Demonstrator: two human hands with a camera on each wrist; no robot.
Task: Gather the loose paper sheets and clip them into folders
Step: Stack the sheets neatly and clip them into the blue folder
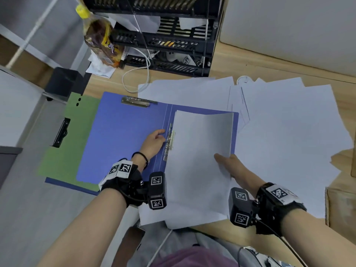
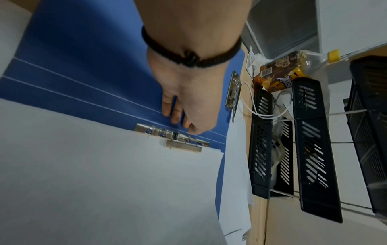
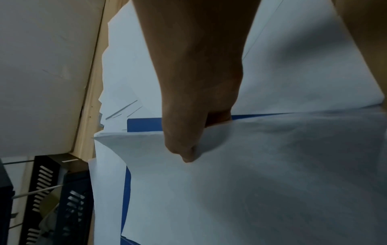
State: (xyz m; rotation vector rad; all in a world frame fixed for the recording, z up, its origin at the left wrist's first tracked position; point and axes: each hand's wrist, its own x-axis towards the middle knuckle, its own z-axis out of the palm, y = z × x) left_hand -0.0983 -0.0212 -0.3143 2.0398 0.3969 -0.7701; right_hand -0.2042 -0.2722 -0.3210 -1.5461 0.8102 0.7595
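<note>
Right fingers (image 1: 218, 157): thumb alone shows on the held sheets (image 1: 200, 160); the rest hidden beneath the paper.
Left fingers (image 2: 177, 114): tips tucked under the palm, contact with the side clip (image 2: 173, 137) unclear.
Blue folder (image 1: 119, 135): right half mostly covered by the held sheets.
Green folder (image 1: 71, 139): right part hidden under the blue one.
Bottle label (image 1: 104, 43): blurred, unreadable.
Black tray rack (image 1: 173, 35): top cut off by the frame.

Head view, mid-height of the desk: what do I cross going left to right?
Green folder → open blue folder → left hand → silver metal spine clip → white paper stack → right hand → loose white sheets.
</note>
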